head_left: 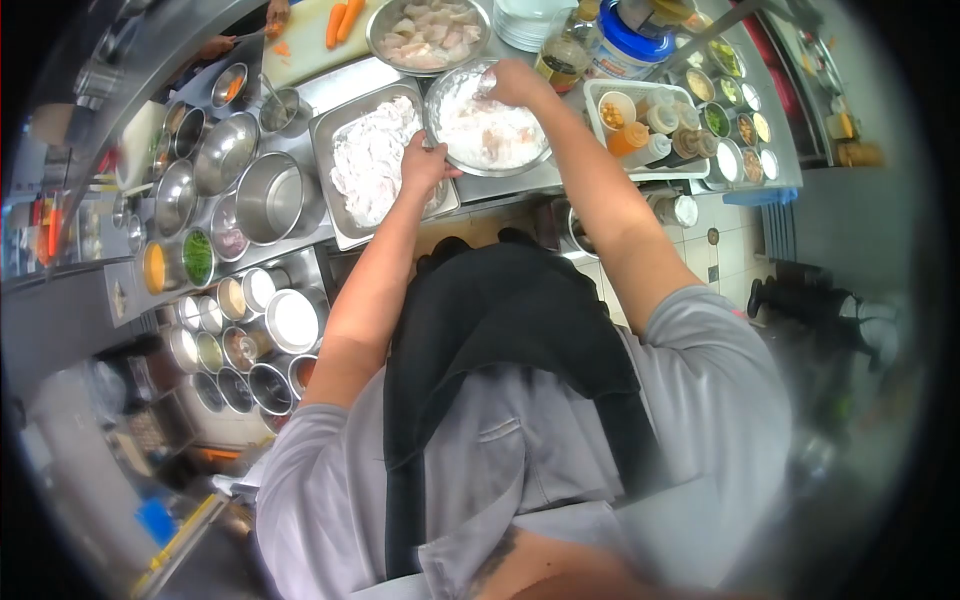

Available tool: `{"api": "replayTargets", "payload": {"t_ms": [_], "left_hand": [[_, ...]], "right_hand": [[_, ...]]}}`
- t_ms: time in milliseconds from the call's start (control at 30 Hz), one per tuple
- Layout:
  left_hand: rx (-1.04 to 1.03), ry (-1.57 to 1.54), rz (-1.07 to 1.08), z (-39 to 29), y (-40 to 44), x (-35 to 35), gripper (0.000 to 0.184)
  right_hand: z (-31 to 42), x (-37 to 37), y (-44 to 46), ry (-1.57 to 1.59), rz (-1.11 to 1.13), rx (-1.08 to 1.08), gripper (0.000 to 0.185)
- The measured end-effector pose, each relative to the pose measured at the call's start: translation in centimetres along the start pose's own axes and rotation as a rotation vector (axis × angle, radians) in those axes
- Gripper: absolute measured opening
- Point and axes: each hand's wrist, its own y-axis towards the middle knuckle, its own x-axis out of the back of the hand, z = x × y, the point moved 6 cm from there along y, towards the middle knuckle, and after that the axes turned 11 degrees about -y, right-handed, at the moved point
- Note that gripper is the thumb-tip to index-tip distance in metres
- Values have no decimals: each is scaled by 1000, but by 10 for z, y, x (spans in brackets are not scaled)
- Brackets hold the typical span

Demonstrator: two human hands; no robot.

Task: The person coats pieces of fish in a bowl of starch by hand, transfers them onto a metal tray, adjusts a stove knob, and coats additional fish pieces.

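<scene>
A round metal bowl (468, 150) of white flour-like powder stands on the counter, with a few pale pieces showing in it. My left hand (424, 167) grips its left rim, near the corner of the tray. Over the bowl's upper edge, my right hand (508, 84) reaches down with its powdery fingers drawn together; what they hold, if anything, is hidden. Left of the bowl lies a rectangular metal tray (327, 180) filled with powder-coated pieces (370, 160). Behind it, another metal bowl (374, 40) holds raw, pale pink chunks of meat or fish (430, 38).
Carrots (345, 22) lie on a cutting board (300, 60), where another person's hand (277, 14) shows. Metal pots and bowls (270, 198) crowd the left. Stacked plates (530, 24), an oil bottle (562, 62) and a basket of squeeze bottles (690, 168) stand right.
</scene>
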Motion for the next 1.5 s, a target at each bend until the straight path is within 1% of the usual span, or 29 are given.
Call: {"api": "replayTargets", "payload": {"t_ms": [67,100,167,233,267,300,367,400,467,500,567,600,667,700,833,867,900,933,1000,1033,1100,1133,1200,1267,1300,1333,1400,1433,1500], "left_hand": [[4,20,-3,1,2,1,51],[2,16,-1,2,4,2,51],[7,14,25,3,6,3,51],[9,14,15,-1,4,1,52],[14,21,5,-2,2,1,52],[12,13,7,-4,0,1,52],[17,23,13,-5,-1,-1,53],[13,10,12,-6,-1,0,53],[18,3,23,-3,-2,1,54],[15,-9,21,-3,-3,1,54],[15,-2,8,-4,-3,1,57],[14,-17,3,-4,-3,2,57],[13,16,13,-4,-3,3,61],[14,5,7,-3,-3,4,61],[6,33,14,1,3,7,62],[4,60,17,1,3,6,62],[6,60,17,0,2,6,62],[10,86,7,-2,1,6,61],[14,111,-1,-5,-1,5,60],[7,106,4,-4,1,5,58],[2,99,6,-2,4,7,56],[-3,92,10,-2,4,7,54],[-6,85,15,-3,3,6,52],[-36,99,11,-4,5,7,63],[-34,100,11,-3,5,7,63],[-31,108,7,-4,6,7,63],[-24,119,5,-3,5,7,63],[-23,109,6,-2,7,7,63],[-20,102,7,0,8,8,63]], "right_hand": [[-7,-17,1,125,177,-61,67],[-10,-25,0,121,175,-62,67],[-13,-51,3,19,50,149,89],[-11,-76,-8,-89,148,110,118],[-6,-87,-18,-94,219,-24,134],[0,-97,-26,-77,175,-112,137],[18,-83,-42,-162,60,-207,128],[14,-82,-38,-176,59,-203,128],[8,-86,-26,-53,21,-174,101],[3,-87,-21,-64,21,-169,101],[-7,-79,-10,-97,-87,-146,71],[-13,-78,-4,-109,-83,-137,71],[-15,-69,3,-121,-115,3,54],[-17,-68,5,-129,-109,11,54],[-1,-10,-12,-144,-132,-8,58],[0,-5,-13,-157,-98,-14,64],[2,-3,-15,-170,-63,-21,70],[-1,-5,-12,-169,-61,-23,70],[-4,-9,-5,-179,-60,4,78],[-1,-5,-6,-179,-59,4,78],[0,-7,-7,-173,85,-56,78],[-3,-10,-6,-172,88,-54,78],[-4,-12,-4,-93,20,40,78],[-4,-9,-2,-76,42,83,81],[-2,-8,-1,-61,62,127,83],[-2,-9,0,-59,63,127,83],[0,-18,1,-86,119,137,94],[5,-16,-1,-84,119,135,94],[13,-17,-7,-104,220,150,98]]}}
